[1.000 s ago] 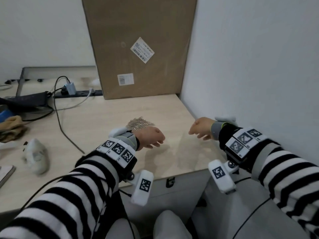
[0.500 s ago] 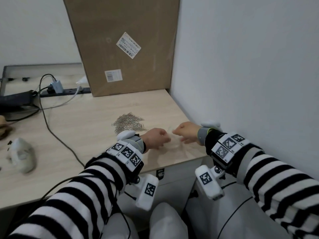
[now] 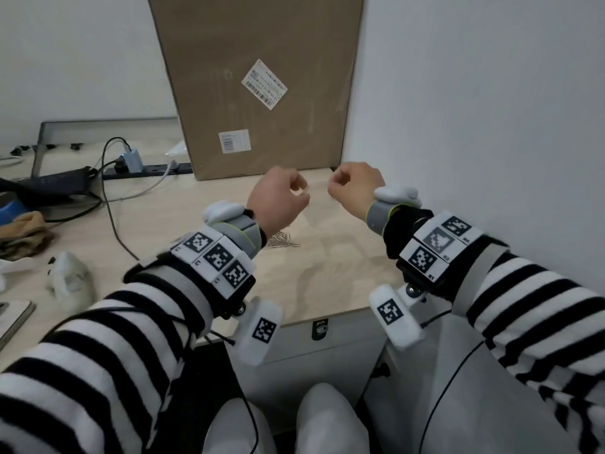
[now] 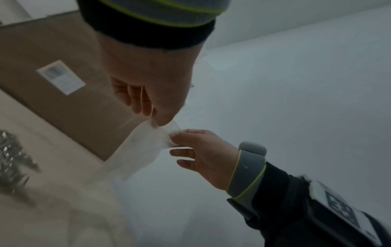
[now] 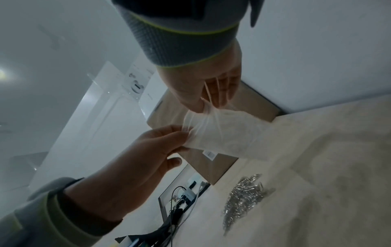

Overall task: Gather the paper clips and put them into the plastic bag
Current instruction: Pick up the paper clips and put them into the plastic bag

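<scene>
A thin clear plastic bag hangs in the air above the pale wooden desk. My left hand and my right hand each pinch its top edge, close together, fingers curled. The left wrist view shows the bag drooping from both pinches. A pile of silver paper clips lies on the desk below and to the left of the bag. In the head view my left wrist covers most of the paper clips. The bag is barely visible in the head view.
A tall cardboard box leans against the back wall. A white wall closes the desk's right side. A power strip with cables, a brown cloth and a white crumpled object lie to the left.
Both hands came together at the bag on the desk, pinched it, and lifted it off the surface to box height. The paper clips stayed in place.
</scene>
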Tool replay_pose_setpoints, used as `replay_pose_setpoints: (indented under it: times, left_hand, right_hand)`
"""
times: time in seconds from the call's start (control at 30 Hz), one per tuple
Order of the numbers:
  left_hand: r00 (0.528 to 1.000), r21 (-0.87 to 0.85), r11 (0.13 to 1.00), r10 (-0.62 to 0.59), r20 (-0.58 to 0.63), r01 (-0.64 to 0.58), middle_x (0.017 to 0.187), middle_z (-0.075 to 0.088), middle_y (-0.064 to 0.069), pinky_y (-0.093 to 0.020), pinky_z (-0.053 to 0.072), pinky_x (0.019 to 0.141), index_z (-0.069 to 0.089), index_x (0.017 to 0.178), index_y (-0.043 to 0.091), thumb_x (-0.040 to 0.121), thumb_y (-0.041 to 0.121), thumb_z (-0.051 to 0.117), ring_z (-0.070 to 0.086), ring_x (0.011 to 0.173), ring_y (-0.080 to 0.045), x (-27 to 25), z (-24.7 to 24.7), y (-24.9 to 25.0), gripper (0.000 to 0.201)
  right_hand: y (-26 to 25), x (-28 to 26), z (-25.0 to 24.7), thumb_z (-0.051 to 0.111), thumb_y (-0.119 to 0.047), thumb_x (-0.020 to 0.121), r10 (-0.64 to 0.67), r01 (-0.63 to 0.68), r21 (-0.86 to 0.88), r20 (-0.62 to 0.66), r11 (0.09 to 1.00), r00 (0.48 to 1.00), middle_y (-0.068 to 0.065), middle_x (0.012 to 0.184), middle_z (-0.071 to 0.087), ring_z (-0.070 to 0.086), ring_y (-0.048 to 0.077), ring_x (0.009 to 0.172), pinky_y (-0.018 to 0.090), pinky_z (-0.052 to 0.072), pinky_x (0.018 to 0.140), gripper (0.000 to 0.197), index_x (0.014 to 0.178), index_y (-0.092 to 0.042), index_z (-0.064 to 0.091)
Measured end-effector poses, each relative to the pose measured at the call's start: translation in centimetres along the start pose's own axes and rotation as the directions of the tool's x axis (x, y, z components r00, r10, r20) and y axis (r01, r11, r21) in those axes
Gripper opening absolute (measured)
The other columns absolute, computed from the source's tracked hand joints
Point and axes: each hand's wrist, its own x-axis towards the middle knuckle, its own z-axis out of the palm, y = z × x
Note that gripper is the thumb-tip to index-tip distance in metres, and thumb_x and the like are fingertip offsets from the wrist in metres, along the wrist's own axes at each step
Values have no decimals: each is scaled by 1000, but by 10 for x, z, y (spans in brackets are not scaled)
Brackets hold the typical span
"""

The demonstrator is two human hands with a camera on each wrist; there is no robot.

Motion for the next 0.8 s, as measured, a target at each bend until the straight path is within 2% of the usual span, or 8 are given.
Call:
replay_pose_setpoints:
  times: [0.07,0.17,0.37,0.43,0.53,0.6,0.7,0.8]
  left_hand:
    - [998,-19,997,69,-10,-69,87,59,2,-33,47,76,65,95,14,82,22,64,53,77,-16,6,-12,-1,15]
    - [990,2,992,125,-64,-125,68,57,5,-31,43,62,64,86,14,86,31,62,51,65,-15,9,-25,-4,18]
    - [934,121,985,157,-320,-124,68,63,-9,-40,48,60,60,79,6,87,20,54,57,65,-29,15,-51,-24,17]
    - [927,151,980,171,-333,-127,70,65,-9,-40,49,62,62,81,7,86,18,54,58,67,-28,19,-60,-30,14]
    - [951,207,963,216,-223,-171,68,61,-1,-39,50,65,66,87,11,86,20,56,56,65,-22,25,-73,-40,14]
    - [955,236,954,230,-189,-183,67,58,2,-39,50,65,66,87,13,86,22,55,56,66,-23,27,-79,-47,15]
    - [926,361,929,207,-315,-84,71,60,-5,-35,41,58,60,87,12,85,20,47,58,71,-30,34,-86,-59,16]
    - [929,550,833,156,-335,58,84,62,-13,-34,30,58,54,90,7,87,17,42,58,77,-36,40,-89,-72,16]
  right_hand:
    - [-12,6,4,62,-21,80,-28,30,142,-18,989,999,-4,69,67,67,17,71,36,58,76,8,73,-23,66]
    - [-31,12,14,69,-15,76,-57,62,312,-26,948,998,-6,61,65,63,9,58,37,60,76,2,77,-15,71]
    - [-53,30,41,67,-17,75,-52,46,347,8,937,999,-5,67,65,71,20,73,41,60,73,14,66,-25,58]
    - [-57,35,45,68,-22,76,-82,81,318,-8,945,997,-5,66,64,71,19,69,33,59,61,15,67,-24,57]
    - [-60,46,53,69,-28,80,-101,102,309,-18,946,995,-2,70,65,69,16,60,19,49,44,14,76,-18,60]
    - [-58,49,59,70,-33,82,-116,83,387,61,918,991,-2,71,66,67,13,58,25,51,51,20,81,-16,60]
    - [-51,51,74,68,-34,84,-161,55,475,186,878,969,-1,79,67,65,11,65,28,51,57,21,89,-15,60]
    - [-31,59,97,69,-41,81,-117,63,232,230,971,966,-2,85,64,62,16,79,30,47,68,26,92,-18,64]
